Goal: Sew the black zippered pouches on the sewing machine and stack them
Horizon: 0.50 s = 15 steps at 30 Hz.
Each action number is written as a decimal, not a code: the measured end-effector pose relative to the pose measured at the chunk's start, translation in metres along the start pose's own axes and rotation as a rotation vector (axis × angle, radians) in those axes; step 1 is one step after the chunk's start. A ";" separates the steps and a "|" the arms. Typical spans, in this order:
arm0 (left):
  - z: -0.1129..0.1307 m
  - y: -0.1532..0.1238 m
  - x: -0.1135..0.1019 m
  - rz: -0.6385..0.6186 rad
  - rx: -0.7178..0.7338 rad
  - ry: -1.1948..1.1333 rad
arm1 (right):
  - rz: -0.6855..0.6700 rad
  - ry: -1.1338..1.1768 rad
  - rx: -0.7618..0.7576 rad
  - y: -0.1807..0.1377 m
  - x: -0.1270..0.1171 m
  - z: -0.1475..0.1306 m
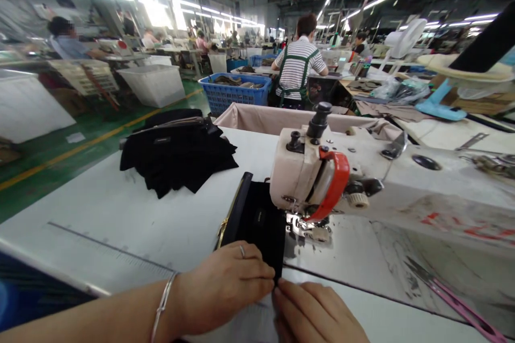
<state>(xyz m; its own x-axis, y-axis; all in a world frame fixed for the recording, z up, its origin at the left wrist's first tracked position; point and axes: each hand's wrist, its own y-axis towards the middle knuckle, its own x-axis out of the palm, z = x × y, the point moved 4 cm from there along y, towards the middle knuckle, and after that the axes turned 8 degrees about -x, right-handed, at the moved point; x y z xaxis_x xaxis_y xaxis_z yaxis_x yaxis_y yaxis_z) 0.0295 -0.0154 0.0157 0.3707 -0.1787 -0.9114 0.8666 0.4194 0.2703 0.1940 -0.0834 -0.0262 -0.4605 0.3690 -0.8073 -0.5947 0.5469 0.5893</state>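
Note:
A black fabric piece (259, 233) with a small label lies flat on the sewing table, and a gold-toothed zipper (223, 225) runs down its left side. Its right edge is by the presser foot (295, 224) of the sewing machine (298, 171). My left hand (229, 281), wearing a ring and a bracelet, is closed over the fabric's near end. Opposite it, my right hand (317, 311) has its fingertips together at the near right edge of the same piece, close to my left fingertips. The fabric's near end is partly hidden under my hands.
A pile of black pieces (177, 147) rests on the table (132, 211) at the left. Pink-handled scissors (458, 297) lie at the right. Behind the machine is a cloth-lined bin (253, 118). A co-worker (300, 61) sits beyond, beside a blue basket (235, 97).

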 end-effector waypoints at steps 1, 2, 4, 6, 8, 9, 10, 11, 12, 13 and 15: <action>-0.003 0.002 -0.001 0.013 0.001 -0.013 | -0.007 0.013 0.011 0.002 0.000 0.003; -0.006 0.004 -0.001 0.022 0.003 -0.027 | -0.019 0.029 0.016 0.004 -0.001 0.005; -0.012 0.007 -0.001 0.033 0.010 -0.047 | -0.039 0.059 0.024 0.009 -0.002 0.010; -0.019 0.010 0.000 0.035 0.026 -0.048 | -0.055 0.074 0.042 0.014 -0.004 0.015; -0.025 0.014 0.002 0.024 0.037 -0.039 | -0.078 0.079 0.056 0.018 -0.005 0.019; -0.028 0.016 0.003 0.018 0.039 -0.035 | -0.090 0.081 0.058 0.020 -0.005 0.022; -0.032 0.018 0.003 0.015 0.042 -0.032 | -0.107 0.084 0.057 0.022 -0.004 0.024; -0.035 0.021 0.004 0.017 0.045 -0.031 | -0.121 0.088 0.058 0.024 -0.003 0.025; -0.038 0.023 0.003 0.021 0.048 -0.031 | -0.117 0.090 0.065 0.026 -0.003 0.028; -0.040 0.026 0.003 0.027 0.053 -0.032 | -0.106 0.091 0.080 0.028 -0.002 0.030; -0.046 0.030 0.002 0.036 0.060 -0.024 | -0.069 0.083 0.119 0.031 -0.002 0.035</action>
<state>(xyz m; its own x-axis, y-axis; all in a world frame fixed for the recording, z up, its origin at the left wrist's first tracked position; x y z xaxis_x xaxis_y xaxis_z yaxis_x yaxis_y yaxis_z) 0.0415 0.0376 0.0077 0.4093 -0.1865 -0.8931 0.8709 0.3718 0.3215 0.1991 -0.0409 -0.0074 -0.4771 0.2663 -0.8376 -0.5471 0.6558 0.5201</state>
